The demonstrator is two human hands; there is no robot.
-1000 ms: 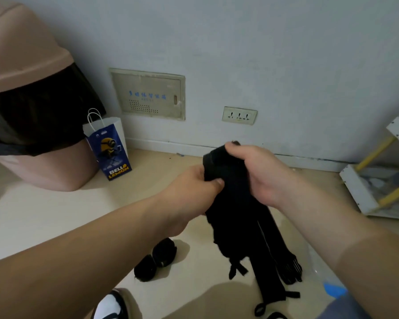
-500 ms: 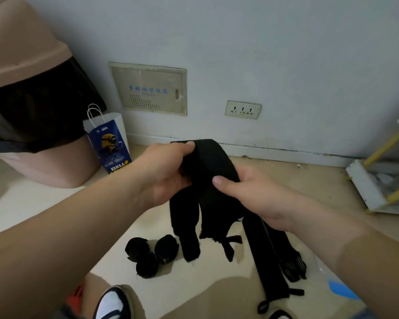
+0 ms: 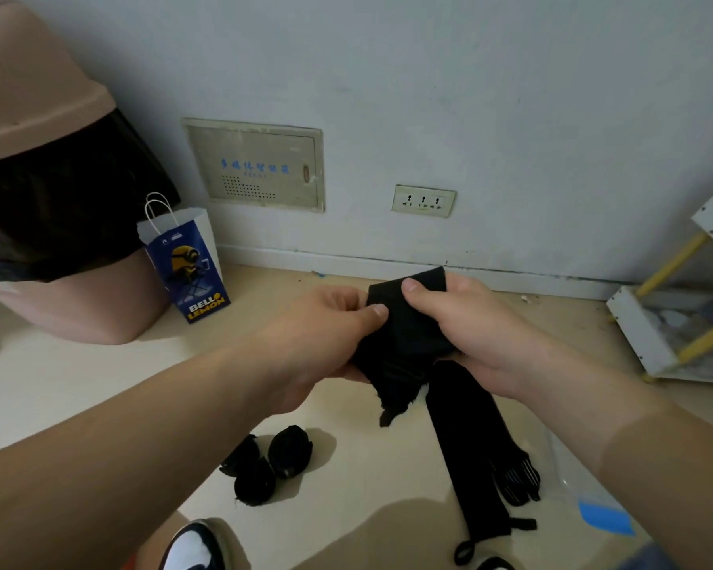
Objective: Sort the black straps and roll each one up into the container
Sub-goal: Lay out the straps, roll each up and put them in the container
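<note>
**Both hands grip one black strap, mid-air by the wall**

Black strap is held up above the floor, centre of view, folded over into a thick wad w/ a frayed end hanging below. Left hand grips its left side: fingers curled under, thumb pressed flat on the front of the fabric. Right hand grips the right side & top edge, thumb over the front, the other fingers wrapped behind, out of sight. The two thumbs sit near each other on the strap.

A long strap runs down from under the right hand & lies along the floor, ending in a small loop; can't tell if it joins the held one. Just right of it lies a striped black piece. Left of that, approx. below the left wrist, three rolled straps sit touching in a cluster on the floor.

Clear plastic w/ a blue patch lies at lower right. Shoe toe at bottom edge. Further out: blue paper bag beside a pink bin w/ black liner, wall panel, socket, white rack w/ yellow rods at right.
</note>
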